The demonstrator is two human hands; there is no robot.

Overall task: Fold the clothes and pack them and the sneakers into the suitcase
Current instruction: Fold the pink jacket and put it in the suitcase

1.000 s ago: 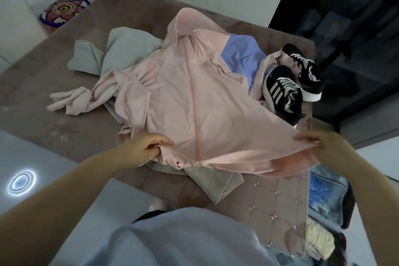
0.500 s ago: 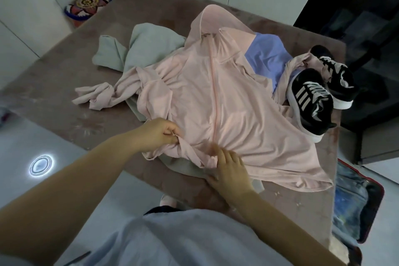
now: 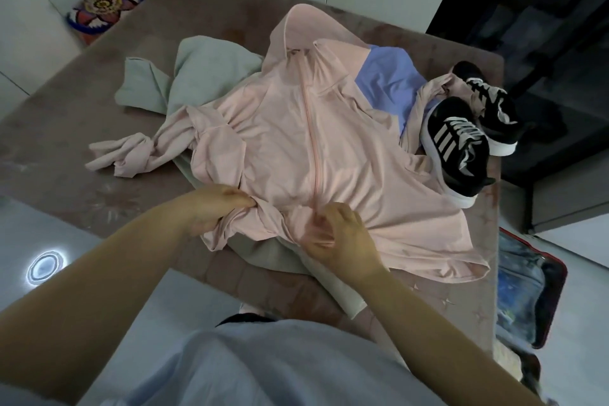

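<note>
Now my left hand point(image 3: 214, 208) and right hand point(image 3: 339, 237) pinch, fingers curled, the soft pink zip jacket point(image 3: 346, 158) on the brown padded bed point(image 3: 99, 109). The open red-edged suitcase point(image 3: 562, 277) beside it holds something blue.

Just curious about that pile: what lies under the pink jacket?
Under the jacket, a grey-green garment and a blue one poke out; anything else is covered.

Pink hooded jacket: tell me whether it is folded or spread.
Spread. The pink hooded jacket lies front up, zip showing full length, hood flat; left hand and right hand grip only its bunched hem.
</note>
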